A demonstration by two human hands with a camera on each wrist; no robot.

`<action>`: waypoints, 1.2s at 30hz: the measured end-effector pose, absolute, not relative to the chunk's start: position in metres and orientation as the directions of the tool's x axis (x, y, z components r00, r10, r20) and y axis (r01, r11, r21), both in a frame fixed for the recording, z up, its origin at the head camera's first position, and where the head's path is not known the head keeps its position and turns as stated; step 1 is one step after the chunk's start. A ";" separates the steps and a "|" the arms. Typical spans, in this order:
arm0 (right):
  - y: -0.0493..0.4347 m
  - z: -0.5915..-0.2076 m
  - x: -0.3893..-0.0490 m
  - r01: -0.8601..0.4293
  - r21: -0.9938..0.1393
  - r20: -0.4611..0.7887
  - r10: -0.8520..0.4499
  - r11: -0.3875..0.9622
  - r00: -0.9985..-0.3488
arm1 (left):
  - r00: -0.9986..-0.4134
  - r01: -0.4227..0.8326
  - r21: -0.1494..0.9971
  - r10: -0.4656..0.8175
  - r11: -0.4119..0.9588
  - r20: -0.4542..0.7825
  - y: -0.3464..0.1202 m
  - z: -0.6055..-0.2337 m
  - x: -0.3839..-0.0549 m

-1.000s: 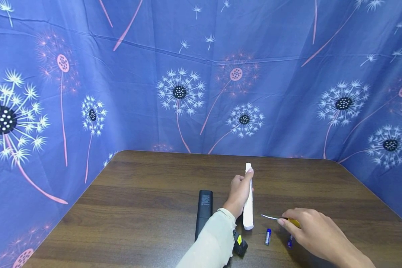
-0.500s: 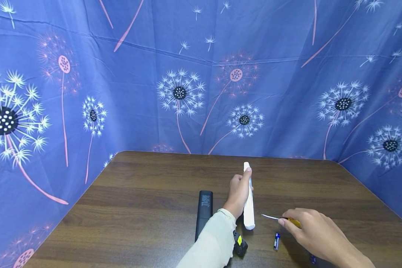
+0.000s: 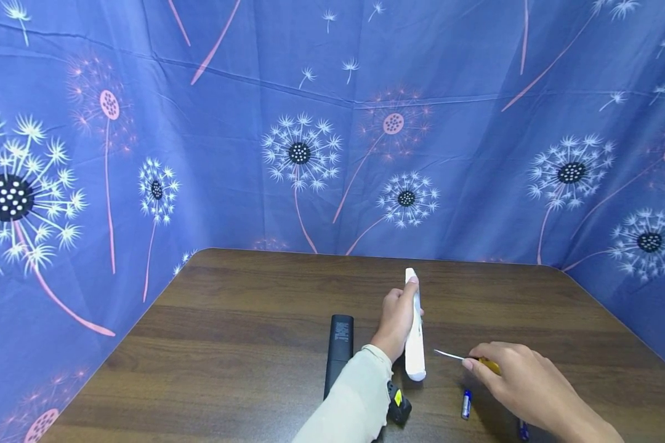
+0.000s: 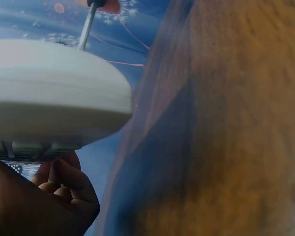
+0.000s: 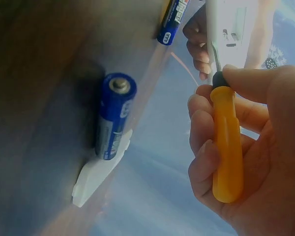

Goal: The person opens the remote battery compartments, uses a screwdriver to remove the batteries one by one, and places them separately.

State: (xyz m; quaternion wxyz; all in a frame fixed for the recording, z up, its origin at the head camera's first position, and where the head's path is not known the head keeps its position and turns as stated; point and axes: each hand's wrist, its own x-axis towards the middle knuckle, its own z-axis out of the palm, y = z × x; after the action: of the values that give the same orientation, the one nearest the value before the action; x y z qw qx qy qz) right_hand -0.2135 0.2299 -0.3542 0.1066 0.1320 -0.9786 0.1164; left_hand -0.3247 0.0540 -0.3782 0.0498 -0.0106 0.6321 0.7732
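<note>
In the head view my left hand [image 3: 398,323] grips a long white remote control [image 3: 415,344], held on edge near the middle of the table. The right wrist view shows an uncovered battery compartment in the remote [image 5: 232,37]. My right hand [image 3: 523,381] holds a screwdriver [image 5: 227,142] by its yellow handle, fingers and thumb wrapped around it. Its thin metal shaft [image 3: 449,354] points left toward the remote. Two blue AAA batteries lie on the table: one battery [image 3: 466,404] between the hands, another battery [image 3: 523,429] partly under my right hand.
A black slab with a printed label [image 3: 340,344] lies left of my left forearm on the brown wooden table [image 3: 244,320]. A flat white cover piece [image 5: 101,172] rests beyond the nearer battery in the right wrist view. Behind the table hangs a blue dandelion-print cloth [image 3: 332,123].
Both batteries have rolled to the right and toward me, then slowed. The white remote has turned slightly in my left hand. My right hand and the screwdriver have hardly moved.
</note>
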 end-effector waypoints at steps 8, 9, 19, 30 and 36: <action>0.235 -0.348 -0.215 -0.273 -0.182 0.270 -0.219 0.945 -0.938 | -0.996 -0.080 0.967 0.062 -0.240 -0.067 0.055 -0.380 -0.325; 0.236 -0.347 -0.215 -0.274 -0.178 0.274 -0.219 0.945 -0.936 | -0.996 -0.079 0.967 0.063 -0.242 -0.066 0.055 -0.381 -0.325; 0.245 -0.342 -0.217 -0.263 -0.163 0.319 -0.201 0.951 -0.926 | -0.993 -0.092 0.966 0.088 -0.241 -0.073 0.054 -0.380 -0.324; 0.252 -0.343 -0.227 -0.196 -0.215 0.233 -0.145 0.957 -0.962 | -0.993 -0.094 0.971 0.097 -0.218 -0.074 0.055 -0.381 -0.324; 0.253 -0.343 -0.237 -0.172 -0.232 0.212 -0.122 0.957 -0.970 | -0.993 -0.097 0.967 0.084 -0.235 -0.079 0.056 -0.380 -0.324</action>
State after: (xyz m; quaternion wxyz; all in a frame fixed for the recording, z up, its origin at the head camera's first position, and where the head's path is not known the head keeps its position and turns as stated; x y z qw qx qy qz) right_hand -0.2366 0.2534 -0.3428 0.0982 0.0746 -0.9844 0.1253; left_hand -0.3238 0.0559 -0.3804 0.0578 -0.0052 0.6159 0.7857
